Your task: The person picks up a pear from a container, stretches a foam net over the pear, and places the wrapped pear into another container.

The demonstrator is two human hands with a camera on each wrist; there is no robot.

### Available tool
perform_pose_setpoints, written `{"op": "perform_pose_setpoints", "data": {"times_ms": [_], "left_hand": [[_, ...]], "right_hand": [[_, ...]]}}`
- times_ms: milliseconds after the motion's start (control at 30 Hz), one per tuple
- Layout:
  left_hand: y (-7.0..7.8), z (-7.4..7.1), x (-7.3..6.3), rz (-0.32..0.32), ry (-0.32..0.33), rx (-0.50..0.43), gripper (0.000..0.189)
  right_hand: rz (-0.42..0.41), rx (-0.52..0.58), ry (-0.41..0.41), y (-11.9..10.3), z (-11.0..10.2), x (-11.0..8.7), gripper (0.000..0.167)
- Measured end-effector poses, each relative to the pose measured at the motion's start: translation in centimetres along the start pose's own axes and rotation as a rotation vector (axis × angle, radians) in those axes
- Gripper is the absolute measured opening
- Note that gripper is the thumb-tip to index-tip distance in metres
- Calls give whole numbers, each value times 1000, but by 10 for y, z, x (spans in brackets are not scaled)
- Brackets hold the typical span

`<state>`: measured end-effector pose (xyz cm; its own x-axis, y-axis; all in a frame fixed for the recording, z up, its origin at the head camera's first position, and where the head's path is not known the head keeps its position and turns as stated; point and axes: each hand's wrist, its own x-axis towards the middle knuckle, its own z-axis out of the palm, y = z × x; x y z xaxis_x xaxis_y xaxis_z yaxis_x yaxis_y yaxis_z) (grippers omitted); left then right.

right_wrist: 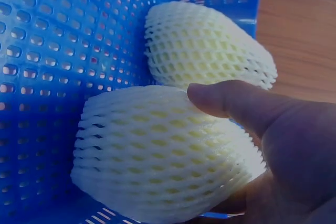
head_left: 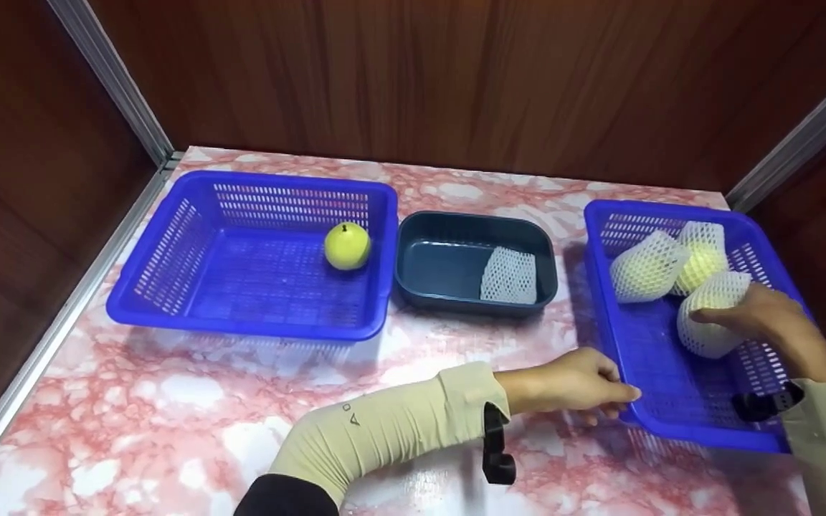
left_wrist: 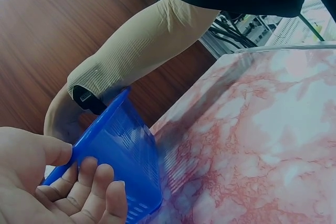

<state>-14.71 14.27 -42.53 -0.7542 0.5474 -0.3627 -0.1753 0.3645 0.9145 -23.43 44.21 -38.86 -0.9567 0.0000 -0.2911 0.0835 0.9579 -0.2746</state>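
In the right blue basket [head_left: 700, 432], my right hand [head_left: 771, 315] grips a yellow pear in a white foam net [head_left: 707, 337]. The right wrist view shows the thumb lying over the net [right_wrist: 142, 150], while the fingers behind it are mostly hidden. Two more netted pears [head_left: 646, 269] [head_left: 701, 258] lie beyond it in the same basket. My left hand [head_left: 581, 383] pinches that basket's near left rim; in the left wrist view the thumb [left_wrist: 55, 150] is on the rim and the fingers are curled against the outside wall.
A bare yellow pear [head_left: 347, 247] sits at the right side of the left blue basket [head_left: 241, 331]. Between the baskets stands a dark tub [head_left: 442, 272] with an empty foam net [head_left: 510, 276] in it. Wood panels [head_left: 420, 86] enclose the marbled table [head_left: 191, 416].
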Motion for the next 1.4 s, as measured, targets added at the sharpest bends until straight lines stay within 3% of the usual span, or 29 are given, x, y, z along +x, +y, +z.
{"op": "perform_pose_setpoints", "data": {"times_ms": [233,333,867,1200,1400], "left_hand": [[0,-1,1,6,-1,11,27],[0,-3,1,18,-10,3,27],[0,-2,1,21,-15,-11,29],[3,-3,0,10,-6,48,27],[4,-3,0,9,-7,73,29]], "right_hand": [[88,15,0,-1,-1,-2,124],[115,35,5,-1,0,-2,132],[113,45,11,-7,-2,-6,130],[64,116,155,-12,-5,-14,120],[53,103,219,-19,-9,-20,115]]}}
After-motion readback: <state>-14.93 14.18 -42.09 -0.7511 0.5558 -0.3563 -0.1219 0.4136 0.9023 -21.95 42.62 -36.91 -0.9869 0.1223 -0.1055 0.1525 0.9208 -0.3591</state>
